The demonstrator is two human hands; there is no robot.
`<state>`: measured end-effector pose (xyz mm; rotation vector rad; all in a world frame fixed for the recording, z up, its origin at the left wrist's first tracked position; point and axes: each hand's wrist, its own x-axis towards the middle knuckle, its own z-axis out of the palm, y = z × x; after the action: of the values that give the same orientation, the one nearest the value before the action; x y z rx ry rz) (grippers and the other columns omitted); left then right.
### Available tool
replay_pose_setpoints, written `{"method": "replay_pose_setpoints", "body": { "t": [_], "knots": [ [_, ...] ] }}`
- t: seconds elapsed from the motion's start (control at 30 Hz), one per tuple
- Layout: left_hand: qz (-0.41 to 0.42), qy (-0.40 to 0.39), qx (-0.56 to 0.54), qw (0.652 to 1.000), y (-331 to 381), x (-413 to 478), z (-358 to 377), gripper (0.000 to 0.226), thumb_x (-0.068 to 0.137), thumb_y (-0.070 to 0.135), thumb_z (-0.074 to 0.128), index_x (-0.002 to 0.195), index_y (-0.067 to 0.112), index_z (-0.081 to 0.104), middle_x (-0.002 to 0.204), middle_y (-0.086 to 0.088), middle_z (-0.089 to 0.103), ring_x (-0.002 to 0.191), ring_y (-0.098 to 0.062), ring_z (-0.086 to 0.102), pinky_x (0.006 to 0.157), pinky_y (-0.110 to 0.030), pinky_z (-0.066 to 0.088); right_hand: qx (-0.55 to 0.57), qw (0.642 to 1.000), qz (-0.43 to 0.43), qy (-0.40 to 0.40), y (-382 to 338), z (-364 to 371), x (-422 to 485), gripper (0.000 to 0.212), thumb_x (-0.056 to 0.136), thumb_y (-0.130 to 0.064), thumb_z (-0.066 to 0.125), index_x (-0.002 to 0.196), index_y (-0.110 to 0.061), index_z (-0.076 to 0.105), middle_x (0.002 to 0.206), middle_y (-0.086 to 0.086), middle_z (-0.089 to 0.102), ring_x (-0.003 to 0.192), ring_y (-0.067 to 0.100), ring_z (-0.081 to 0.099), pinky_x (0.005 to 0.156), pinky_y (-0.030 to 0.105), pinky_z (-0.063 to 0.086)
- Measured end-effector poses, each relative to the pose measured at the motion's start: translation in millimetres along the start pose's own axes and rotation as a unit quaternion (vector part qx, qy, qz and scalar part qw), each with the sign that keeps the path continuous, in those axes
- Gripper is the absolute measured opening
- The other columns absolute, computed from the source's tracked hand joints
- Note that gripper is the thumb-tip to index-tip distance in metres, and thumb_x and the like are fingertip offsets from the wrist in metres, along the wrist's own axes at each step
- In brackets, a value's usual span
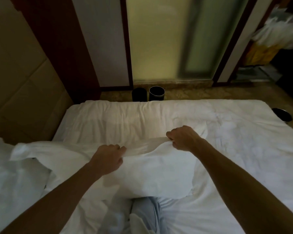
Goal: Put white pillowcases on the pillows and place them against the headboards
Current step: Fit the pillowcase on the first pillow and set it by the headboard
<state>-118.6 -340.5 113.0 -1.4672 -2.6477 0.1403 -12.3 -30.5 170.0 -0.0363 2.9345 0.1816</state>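
A white pillow lies on the bed in front of me, its near end by my knee. A white pillowcase is bunched along the pillow's far edge. My left hand grips the pillowcase hem at the left, fingers curled into the cloth. Further right, my right hand grips the same hem and lifts it a little. Another white pillow lies at the left beside the padded tan headboard.
The white bed spreads to the right and far side. Two dark round bins stand on the floor beyond the bed. A dark round object sits by the bed's right edge. A linen cart stands at far right.
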Motion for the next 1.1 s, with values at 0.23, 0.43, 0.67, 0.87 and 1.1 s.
{"method": "replay_pose_setpoints", "body": {
  "t": [0.23, 0.43, 0.67, 0.87, 1.1],
  "knots": [
    [-0.029, 0.006, -0.165, 0.986, 55.4, 36.4, 10.8, 0.064, 0.094, 0.068, 0.017, 0.129, 0.03, 0.056, 0.117, 0.0, 0.066, 0.102, -0.023, 0.064, 0.085, -0.039, 0.052, 0.003, 0.988, 0.003, 0.157, -10.9, 37.0, -54.3, 0.022, 0.081, -0.024, 0.071, 0.098, -0.017, 0.058, 0.073, -0.001, 0.06, 0.056, 0.02, 0.057, 0.045, 0.03, 0.044],
    [-0.031, -0.101, -0.1, 0.989, 53.2, 43.7, 18.2, 0.049, 0.098, 0.055, 0.036, 0.139, 0.028, 0.04, 0.122, -0.004, 0.061, 0.108, -0.025, 0.06, 0.088, -0.039, 0.049, -0.007, 0.983, -0.008, 0.182, -32.8, 51.0, -73.4, 0.023, 0.083, -0.022, 0.069, 0.1, -0.017, 0.053, 0.073, 0.0, 0.058, 0.056, 0.018, 0.052, 0.047, 0.03, 0.043],
    [0.016, -0.14, -0.086, 0.986, 48.1, 56.9, 8.0, 0.073, 0.08, 0.077, 0.049, 0.141, 0.036, 0.042, 0.135, -0.006, 0.049, 0.124, -0.025, 0.046, 0.1, -0.041, 0.041, -0.008, 0.978, 0.033, 0.204, -62.1, 53.0, -100.0, 0.022, 0.079, -0.014, 0.066, 0.094, -0.018, 0.051, 0.068, 0.0, 0.052, 0.052, 0.017, 0.044, 0.046, 0.028, 0.033],
    [0.033, -0.154, -0.129, 0.979, 60.8, 50.9, -2.0, 0.029, 0.094, 0.055, 0.046, 0.091, 0.027, 0.053, 0.086, 0.008, 0.063, 0.093, -0.014, 0.063, 0.11, -0.037, 0.021, -0.016, 0.976, 0.145, 0.162, -63.3, 59.1, -132.8, 0.035, 0.064, -0.011, 0.078, 0.091, -0.016, 0.056, 0.068, 0.001, 0.053, 0.054, 0.02, 0.051, 0.049, 0.03, 0.043],
    [0.131, 0.008, -0.053, 0.99, 68.1, 32.9, -3.1, 0.026, 0.08, 0.034, 0.079, 0.07, 0.019, 0.06, 0.052, -0.002, 0.062, 0.046, -0.021, 0.059, 0.052, -0.025, 0.036, 0.005, 0.965, 0.217, 0.146, -51.4, 50.1, -170.1, 0.028, 0.066, -0.009, 0.071, 0.09, -0.016, 0.058, 0.064, 0.001, 0.056, 0.053, 0.022, 0.053, 0.045, 0.027, 0.04]
  ]
}}
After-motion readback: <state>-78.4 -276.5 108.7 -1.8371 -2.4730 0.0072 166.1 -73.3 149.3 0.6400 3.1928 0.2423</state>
